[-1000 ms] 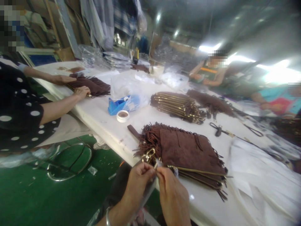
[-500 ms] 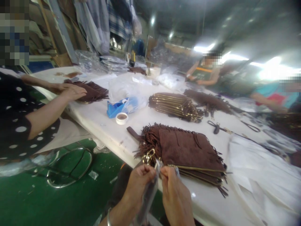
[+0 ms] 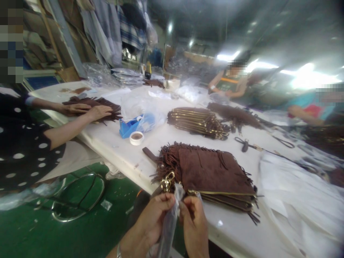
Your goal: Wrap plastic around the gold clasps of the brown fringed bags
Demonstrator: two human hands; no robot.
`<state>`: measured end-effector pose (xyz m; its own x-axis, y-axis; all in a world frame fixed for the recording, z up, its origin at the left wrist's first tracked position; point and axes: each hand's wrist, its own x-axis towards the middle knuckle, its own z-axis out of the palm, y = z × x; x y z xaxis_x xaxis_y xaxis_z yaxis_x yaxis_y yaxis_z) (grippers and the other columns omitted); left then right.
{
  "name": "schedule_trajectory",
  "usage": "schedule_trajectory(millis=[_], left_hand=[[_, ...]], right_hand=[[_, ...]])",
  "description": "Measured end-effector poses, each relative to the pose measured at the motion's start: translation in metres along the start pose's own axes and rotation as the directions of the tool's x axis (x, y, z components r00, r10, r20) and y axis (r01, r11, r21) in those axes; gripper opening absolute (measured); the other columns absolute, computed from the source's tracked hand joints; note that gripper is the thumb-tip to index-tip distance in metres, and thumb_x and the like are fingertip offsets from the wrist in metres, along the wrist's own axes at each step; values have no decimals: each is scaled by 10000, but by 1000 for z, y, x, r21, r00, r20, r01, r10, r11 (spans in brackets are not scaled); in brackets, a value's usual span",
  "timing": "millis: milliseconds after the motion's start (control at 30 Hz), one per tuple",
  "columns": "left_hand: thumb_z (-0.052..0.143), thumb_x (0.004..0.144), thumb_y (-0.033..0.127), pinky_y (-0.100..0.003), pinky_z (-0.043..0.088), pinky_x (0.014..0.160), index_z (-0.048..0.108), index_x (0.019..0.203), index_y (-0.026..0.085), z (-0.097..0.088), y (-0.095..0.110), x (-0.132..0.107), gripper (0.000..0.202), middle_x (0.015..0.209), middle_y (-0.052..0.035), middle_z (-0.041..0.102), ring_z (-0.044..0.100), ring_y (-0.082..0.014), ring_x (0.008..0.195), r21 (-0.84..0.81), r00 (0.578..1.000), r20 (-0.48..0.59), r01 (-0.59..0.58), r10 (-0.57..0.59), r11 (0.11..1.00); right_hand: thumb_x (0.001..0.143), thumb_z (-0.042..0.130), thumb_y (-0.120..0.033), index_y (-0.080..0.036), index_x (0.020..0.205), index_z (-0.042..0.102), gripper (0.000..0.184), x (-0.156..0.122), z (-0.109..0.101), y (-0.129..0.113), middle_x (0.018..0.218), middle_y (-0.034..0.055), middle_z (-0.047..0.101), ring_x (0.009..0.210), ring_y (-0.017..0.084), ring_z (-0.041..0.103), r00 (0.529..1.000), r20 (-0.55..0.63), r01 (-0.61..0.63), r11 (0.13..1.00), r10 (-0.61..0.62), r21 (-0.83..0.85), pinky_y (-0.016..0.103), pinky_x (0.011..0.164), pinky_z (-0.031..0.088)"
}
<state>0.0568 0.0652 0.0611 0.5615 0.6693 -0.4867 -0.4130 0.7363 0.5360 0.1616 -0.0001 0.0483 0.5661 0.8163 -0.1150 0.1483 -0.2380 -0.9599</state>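
Observation:
My left hand [image 3: 154, 220] and my right hand [image 3: 194, 224] are both closed in a pinch on a thin clear plastic sleeve [image 3: 168, 225] that hangs down between them at the table's near edge. Just beyond my fingers lies a stack of brown suede fringed bags [image 3: 209, 172] with gold zippers and a gold clasp [image 3: 167, 181] at the near corner. A bracelet shows on my left wrist.
On the white table [image 3: 113, 132] are a tape roll [image 3: 136, 138], a blue dispenser [image 3: 129, 127], a pile of gold-trimmed pieces [image 3: 199, 122], scissors [image 3: 244, 144] and white paper [image 3: 295, 190]. A person in a dotted top [image 3: 24, 143] presses a fringed bag [image 3: 91, 104] at left. Others sit opposite.
My hands have dropped slightly and drawn closer together, with more of the plastic sleeve now hanging between them. The person at left has laid both hands flat on their fringed bag.

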Motion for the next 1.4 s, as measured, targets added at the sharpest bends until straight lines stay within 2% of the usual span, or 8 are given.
schedule_trajectory(millis=[233,400,500,633,733,967,1200,1400], left_hand=[[857,632,246,-207,453,547,631,799,124,-5,-4,0,306,647,-33,608,548,-121,555,-62,997,13,81,-81,995],[768,747,312,-193,404,576,604,777,140,-3,-5,-5,240,667,-10,591,514,-106,581,200,965,-32,-250,261,947],[664,835,295,-213,406,602,613,785,166,0,-5,-9,147,715,-2,576,518,-126,639,541,852,-3,-439,524,717],[553,915,226,-224,436,789,654,855,203,0,-9,-15,119,921,-26,593,568,-154,878,782,611,257,-586,749,211],[517,938,199,-211,438,840,660,958,227,-3,-12,-17,147,978,-24,593,576,-141,921,798,557,343,-597,757,78],[543,930,291,-227,465,757,696,975,227,-4,-11,-20,172,892,0,674,617,-154,833,832,705,106,-449,701,326],[589,890,363,-242,470,729,710,951,197,-2,-21,-15,214,885,-24,699,631,-180,806,836,656,-27,-399,754,377],[685,786,403,-239,465,592,685,799,136,3,-19,-10,267,689,-34,649,588,-171,633,553,813,-273,-305,515,775]], right_hand=[[854,552,-564,-200,868,634,373,-5,5,-5,794,12,637,760,175,575,999,12,-43,999,43,26,245,695,453],[826,601,-544,-205,988,693,387,-3,-1,-8,828,27,652,707,163,556,992,113,-59,995,50,80,238,613,427],[783,679,-510,-199,1022,715,394,0,-7,-11,735,19,620,642,141,526,951,285,-207,929,118,306,223,552,409],[763,739,-459,-188,936,738,321,3,-2,-11,652,-5,557,595,102,474,904,381,-391,736,194,553,198,536,402],[729,789,-404,-187,865,730,263,5,6,-8,648,-25,551,555,66,434,874,438,-465,627,212,625,162,503,367],[693,817,-401,-177,828,717,280,6,18,-6,727,-5,623,632,89,536,871,429,-486,552,241,677,174,557,423],[664,827,-433,-170,810,698,327,6,22,-3,673,-21,592,559,74,468,899,343,-437,596,271,674,176,492,365],[673,818,-439,-179,886,693,359,5,22,4,634,-45,564,508,56,401,914,281,-406,641,294,651,176,466,319]])
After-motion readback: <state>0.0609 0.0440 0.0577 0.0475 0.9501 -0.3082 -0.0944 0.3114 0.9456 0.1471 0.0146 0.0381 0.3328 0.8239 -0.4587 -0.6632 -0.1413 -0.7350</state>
